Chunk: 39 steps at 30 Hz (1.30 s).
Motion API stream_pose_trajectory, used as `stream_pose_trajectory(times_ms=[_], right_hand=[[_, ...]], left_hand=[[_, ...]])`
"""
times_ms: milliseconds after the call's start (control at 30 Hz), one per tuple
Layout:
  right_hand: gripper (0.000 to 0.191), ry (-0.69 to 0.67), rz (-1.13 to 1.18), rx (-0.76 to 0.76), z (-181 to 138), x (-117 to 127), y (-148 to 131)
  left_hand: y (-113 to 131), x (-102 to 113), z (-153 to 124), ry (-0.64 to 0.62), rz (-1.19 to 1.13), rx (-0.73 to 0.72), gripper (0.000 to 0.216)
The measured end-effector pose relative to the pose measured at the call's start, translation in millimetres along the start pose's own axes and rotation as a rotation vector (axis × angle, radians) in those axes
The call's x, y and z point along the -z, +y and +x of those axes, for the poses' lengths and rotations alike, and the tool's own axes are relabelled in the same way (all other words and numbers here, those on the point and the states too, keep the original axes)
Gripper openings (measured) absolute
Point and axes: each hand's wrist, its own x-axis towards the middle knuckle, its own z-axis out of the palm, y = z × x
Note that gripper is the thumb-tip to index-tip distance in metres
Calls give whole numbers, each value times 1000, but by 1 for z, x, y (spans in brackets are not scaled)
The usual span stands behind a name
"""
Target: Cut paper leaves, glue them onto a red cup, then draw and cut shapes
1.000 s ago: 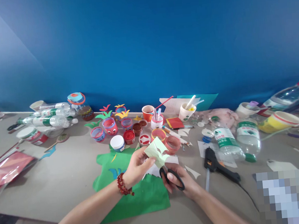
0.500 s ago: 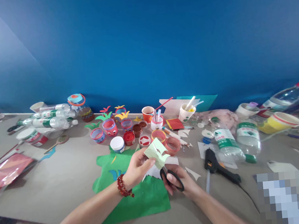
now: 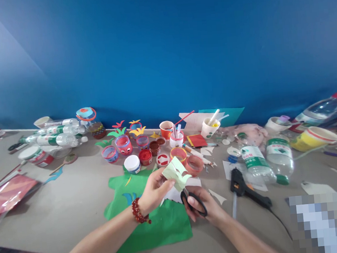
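Observation:
My left hand (image 3: 154, 191), with a red bead bracelet at the wrist, pinches a pale green paper cut-out (image 3: 176, 174) and holds it up over the table. My right hand (image 3: 204, 207) grips black-handled scissors (image 3: 193, 201), fingers through the loops, blades pointing up into the lower edge of the paper. Both hands hover above a large green paper sheet (image 3: 153, 218) lying on the grey table (image 3: 74, 197).
Painted jars, paint pots and cups (image 3: 142, 148) crowd the middle back. A black glue gun (image 3: 244, 188) and two lying plastic bottles (image 3: 265, 159) are at the right. More bottles (image 3: 57, 136) and red paper (image 3: 6, 194) lie at the left. A blue wall rises behind.
The hands, paper and scissors stay almost where they were; the view shifts very slightly.

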Motion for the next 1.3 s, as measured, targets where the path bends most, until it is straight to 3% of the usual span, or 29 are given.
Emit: stream_pose_trajectory(times_ms=[1300], right_hand=[[60,23,-57,-9,2,7,4]], left_hand=[[3,1,1,-28,-20,17,27]])
